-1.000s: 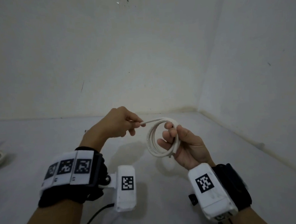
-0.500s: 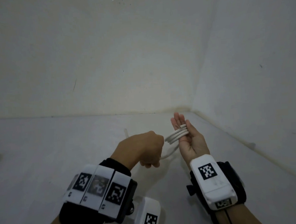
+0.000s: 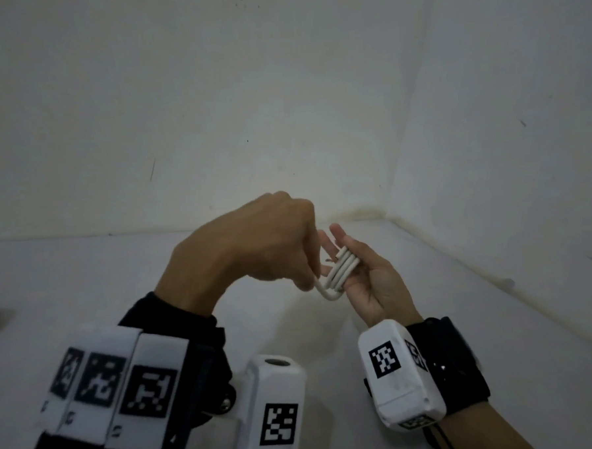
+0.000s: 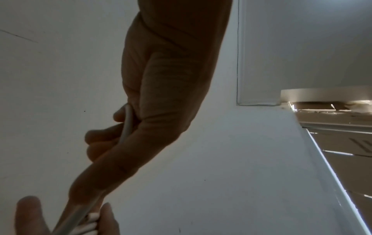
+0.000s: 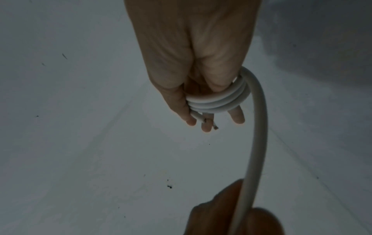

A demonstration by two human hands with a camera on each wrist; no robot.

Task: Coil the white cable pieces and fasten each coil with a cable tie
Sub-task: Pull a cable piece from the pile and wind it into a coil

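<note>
Smooth, matt white plastic sheathes the cable [image 5: 219, 101]; the table [image 3: 85, 287] looks matt.

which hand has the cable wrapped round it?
The right hand: the cable loops around its straight fingers. The left hand only grips the free run.

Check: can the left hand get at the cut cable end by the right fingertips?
Probably yes. The cut end pokes out bare past the coil on the right hand. The left hand is right beside it but grips the cable's free run, so it must let go first.
</note>
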